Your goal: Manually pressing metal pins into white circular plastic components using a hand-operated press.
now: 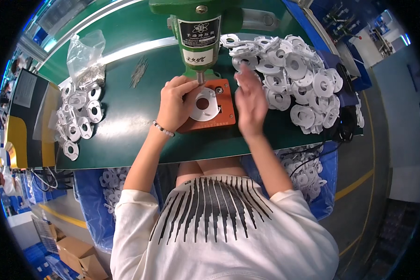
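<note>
A white plastic ring part (204, 112) lies flat on the orange fixture block (223, 99), under the ram of a green hand press (199, 32). My left hand (176, 103) is at the left side of this part, fingers curled and pinched together by the ram tip. Whatever is between those fingertips is hidden. Right of the block, my right hand (251, 103) hovers, blurred by motion, with its fingers stretched forward and nothing visible in it. Just beyond it spreads a large pile of similar white ring parts (295, 66).
Thin metal pins (139, 72) lie on the green tabletop (126, 119). A smaller heap of white parts (84, 127) and a clear plastic bag (84, 50) are at the left. Below the table edge, blue-lined bins (324, 198) hold more parts. A black cable (318, 156) hangs at the right.
</note>
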The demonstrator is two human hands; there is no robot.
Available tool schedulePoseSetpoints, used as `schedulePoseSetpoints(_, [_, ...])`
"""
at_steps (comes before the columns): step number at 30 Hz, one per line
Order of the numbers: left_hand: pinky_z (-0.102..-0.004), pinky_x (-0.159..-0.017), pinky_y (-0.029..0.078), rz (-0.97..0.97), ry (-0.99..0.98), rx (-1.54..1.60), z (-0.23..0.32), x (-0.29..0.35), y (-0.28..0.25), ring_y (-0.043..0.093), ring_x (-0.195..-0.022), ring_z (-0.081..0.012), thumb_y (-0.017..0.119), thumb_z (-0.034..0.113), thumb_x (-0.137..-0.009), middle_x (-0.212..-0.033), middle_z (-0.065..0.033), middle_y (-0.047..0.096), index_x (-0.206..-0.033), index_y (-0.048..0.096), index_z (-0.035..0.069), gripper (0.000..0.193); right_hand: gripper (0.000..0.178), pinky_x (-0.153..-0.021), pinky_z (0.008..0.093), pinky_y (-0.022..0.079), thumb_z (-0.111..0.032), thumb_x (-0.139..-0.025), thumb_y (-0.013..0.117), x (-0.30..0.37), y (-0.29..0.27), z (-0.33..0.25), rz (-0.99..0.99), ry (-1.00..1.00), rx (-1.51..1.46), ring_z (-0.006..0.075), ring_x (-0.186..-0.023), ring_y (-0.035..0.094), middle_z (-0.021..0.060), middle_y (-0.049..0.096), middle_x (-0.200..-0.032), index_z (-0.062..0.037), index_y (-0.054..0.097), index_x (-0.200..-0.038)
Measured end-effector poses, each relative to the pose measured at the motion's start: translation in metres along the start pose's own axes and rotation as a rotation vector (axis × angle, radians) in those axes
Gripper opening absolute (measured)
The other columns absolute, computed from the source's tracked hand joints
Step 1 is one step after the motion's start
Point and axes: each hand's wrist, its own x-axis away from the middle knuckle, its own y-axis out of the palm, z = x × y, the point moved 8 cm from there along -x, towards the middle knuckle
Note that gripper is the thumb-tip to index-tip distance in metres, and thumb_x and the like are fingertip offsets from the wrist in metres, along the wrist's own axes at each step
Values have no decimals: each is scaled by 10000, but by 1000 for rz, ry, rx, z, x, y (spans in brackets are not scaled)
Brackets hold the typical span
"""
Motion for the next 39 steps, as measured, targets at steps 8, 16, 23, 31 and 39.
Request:
schedulePoseSetpoints(8, [-468,-1029,236,33,32,-45,-3,20,-1,382,-1234,-354,755,326,-717,-1293,-182,460,-1441,187,13,973,432,-885,341,475,-298,-905,511,-162,41,89,-409,937,-692,244,-966,606,139,611,-1088,28,509,-1188])
schedulePoseSetpoints(16, [-475,-1013,245,-164,-167,-124,-21,26,9,422,-1198,-327,703,547,-711,-1222,-187,494,-1410,212,-47,1041,256,-543,258,355,-320,-905,544,-236,82,-144,-569,206,-335,123,-529,407,-12,426,-616,-93,511,-792])
schedulePoseSetpoints(23, [-434,-1017,254,-87,-99,-140,-15,28,6,440,-1184,-309,706,535,-717,-1205,-176,506,-1418,241,-11,1002,205,-967,541,340,-108,-696,716,13,26,-120,-730,-833,589,244,-884,571,7,576,-844,-151,515,-702])
schedulePoseSetpoints(31, [-480,-993,282,-94,-71,-84,-9,25,5,410,-1195,-358,751,652,-544,-1216,-199,488,-1367,332,-8,1135,81,-1100,570,147,-197,-732,674,-52,15,-193,-585,-784,727,264,-990,572,41,629,-939,-147,617,-759])
schedulePoseSetpoints(39, [-490,-992,278,-136,-62,-145,-6,23,5,383,-1231,-334,757,554,-571,-1211,-141,515,-1125,604,58,759,233,-860,342,478,-221,-904,580,-342,36,-57,-296,-130,355,175,-883,615,92,646,-982,-9,636,-986])
